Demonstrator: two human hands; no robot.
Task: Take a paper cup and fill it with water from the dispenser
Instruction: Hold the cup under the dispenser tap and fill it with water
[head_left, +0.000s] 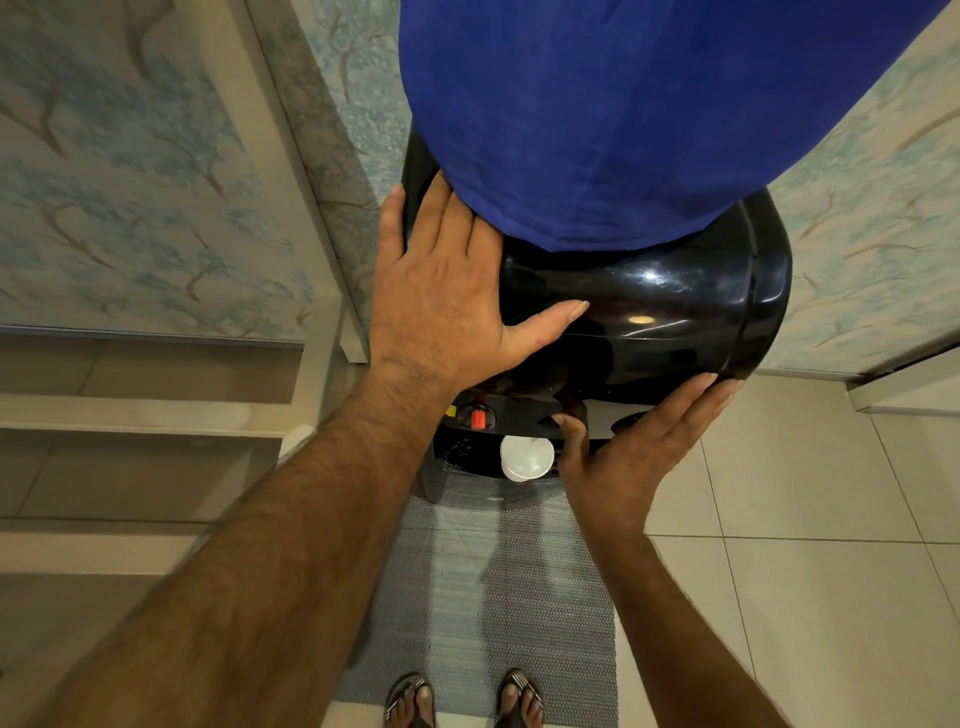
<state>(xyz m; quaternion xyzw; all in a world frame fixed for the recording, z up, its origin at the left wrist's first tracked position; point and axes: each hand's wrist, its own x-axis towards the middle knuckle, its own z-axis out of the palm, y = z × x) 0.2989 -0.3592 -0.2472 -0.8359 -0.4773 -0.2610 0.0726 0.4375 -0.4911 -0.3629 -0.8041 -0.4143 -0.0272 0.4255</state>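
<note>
Tiled floor, dispenser (649, 312); cup (525, 457) stands under the spout.
Left hand (441, 291) flat, empty; right hand (639, 452) spread, empty. Cup looks light, crushable: hold mid-wall gently.

Your glossy black water dispenser (675, 312) wears a deep blue cloth cover (597, 104); its tap lever (478, 417) shows orange-red, the paper cup (525, 457) white. Below you: grey woven mat (493, 597), striped black-and-white sandals (519, 696), cream tiles (805, 493), blue-branched wallpaper (130, 182).

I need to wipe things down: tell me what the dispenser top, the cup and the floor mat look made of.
Dispenser top: glossy black plastic, judging by its sharp light reflections. Cup: matte white, probably paper. Floor mat: grey woven or ribbed textile, possibly rubbery; the texture leaves it open.
</note>
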